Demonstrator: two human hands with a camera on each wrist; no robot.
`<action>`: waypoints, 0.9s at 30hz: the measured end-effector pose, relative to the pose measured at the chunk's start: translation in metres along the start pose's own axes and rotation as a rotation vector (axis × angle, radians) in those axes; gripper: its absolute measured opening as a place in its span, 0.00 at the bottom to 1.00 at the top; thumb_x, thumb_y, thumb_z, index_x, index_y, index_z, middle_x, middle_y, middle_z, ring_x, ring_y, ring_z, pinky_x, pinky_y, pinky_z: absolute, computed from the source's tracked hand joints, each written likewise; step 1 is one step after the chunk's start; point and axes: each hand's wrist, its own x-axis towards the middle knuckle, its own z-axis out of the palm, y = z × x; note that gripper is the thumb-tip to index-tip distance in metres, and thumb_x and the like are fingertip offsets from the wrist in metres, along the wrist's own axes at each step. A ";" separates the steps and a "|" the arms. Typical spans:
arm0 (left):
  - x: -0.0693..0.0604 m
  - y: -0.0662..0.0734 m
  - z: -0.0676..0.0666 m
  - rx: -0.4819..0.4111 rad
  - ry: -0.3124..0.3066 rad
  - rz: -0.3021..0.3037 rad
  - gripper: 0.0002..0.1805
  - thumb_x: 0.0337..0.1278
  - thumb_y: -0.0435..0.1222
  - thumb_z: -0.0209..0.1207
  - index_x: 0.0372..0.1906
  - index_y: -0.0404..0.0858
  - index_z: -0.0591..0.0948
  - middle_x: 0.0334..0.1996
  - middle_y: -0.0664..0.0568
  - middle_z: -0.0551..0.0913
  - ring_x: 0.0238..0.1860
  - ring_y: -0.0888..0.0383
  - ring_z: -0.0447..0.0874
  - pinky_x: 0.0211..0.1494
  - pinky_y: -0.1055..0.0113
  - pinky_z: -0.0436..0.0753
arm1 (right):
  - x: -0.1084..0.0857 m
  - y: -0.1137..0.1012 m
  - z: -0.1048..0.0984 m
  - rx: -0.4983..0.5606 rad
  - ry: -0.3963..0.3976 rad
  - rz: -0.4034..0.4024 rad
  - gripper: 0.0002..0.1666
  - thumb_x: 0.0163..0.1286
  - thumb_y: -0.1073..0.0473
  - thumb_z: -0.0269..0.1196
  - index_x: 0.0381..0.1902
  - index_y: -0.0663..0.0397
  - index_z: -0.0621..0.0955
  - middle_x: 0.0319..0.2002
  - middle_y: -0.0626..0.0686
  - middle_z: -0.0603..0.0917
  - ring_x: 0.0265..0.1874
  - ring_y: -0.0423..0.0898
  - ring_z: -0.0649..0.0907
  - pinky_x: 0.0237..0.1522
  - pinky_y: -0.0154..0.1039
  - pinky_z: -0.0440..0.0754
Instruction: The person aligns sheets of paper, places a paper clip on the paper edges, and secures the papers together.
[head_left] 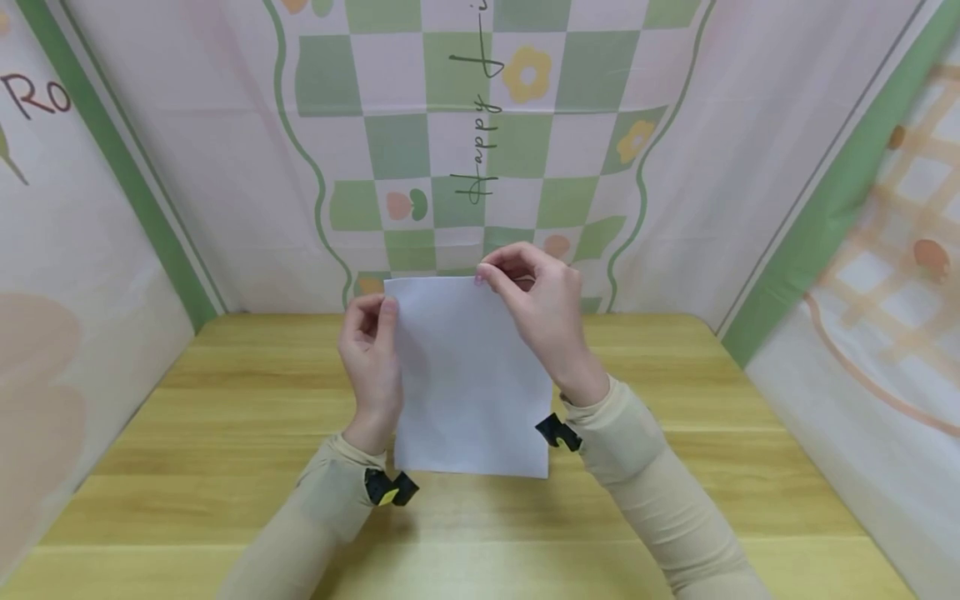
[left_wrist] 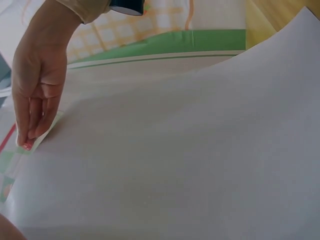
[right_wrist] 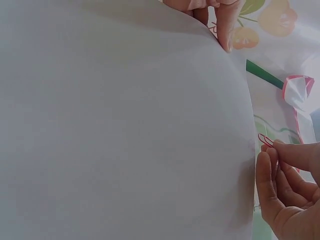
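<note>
A white sheet of paper (head_left: 472,383) is held up in front of me over the table. My left hand (head_left: 371,358) pinches its left edge near the top corner, thumb on the near face. Between thumb and fingers my right hand (head_left: 547,317) pinches a small red paper clip (right_wrist: 265,139), close to the sheet's top edge. In the right wrist view the clip's looped end points toward the paper edge, and the left hand (right_wrist: 227,20) shows at the top. Whether the clip touches the paper, I cannot tell. The left wrist view is mostly filled by the sheet (left_wrist: 165,150).
A wood-grain table (head_left: 675,500) lies beneath the hands. Behind it hangs a patterned cloth (head_left: 592,75) with green checks and flowers, and more printed cloth stands on both sides. A small black device sits at each sleeve cuff.
</note>
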 end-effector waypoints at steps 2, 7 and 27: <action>0.000 0.000 0.000 -0.001 -0.001 0.003 0.13 0.63 0.37 0.57 0.41 0.29 0.75 0.34 0.54 0.75 0.37 0.59 0.73 0.42 0.72 0.73 | 0.000 -0.001 0.001 0.003 0.002 -0.004 0.10 0.60 0.54 0.68 0.33 0.55 0.84 0.29 0.50 0.86 0.27 0.39 0.83 0.34 0.30 0.82; 0.000 0.000 -0.001 -0.005 -0.003 0.011 0.14 0.63 0.37 0.58 0.42 0.27 0.76 0.35 0.54 0.75 0.37 0.59 0.72 0.42 0.72 0.73 | 0.002 -0.003 0.005 0.002 0.016 -0.016 0.11 0.60 0.53 0.68 0.33 0.55 0.84 0.29 0.49 0.86 0.28 0.38 0.83 0.34 0.30 0.82; -0.001 0.003 0.001 -0.036 0.032 0.016 0.15 0.59 0.36 0.61 0.41 0.26 0.77 0.33 0.55 0.77 0.35 0.60 0.72 0.38 0.73 0.70 | 0.007 -0.011 0.016 0.037 0.055 -0.087 0.08 0.59 0.57 0.69 0.32 0.57 0.84 0.28 0.51 0.86 0.25 0.39 0.82 0.32 0.31 0.82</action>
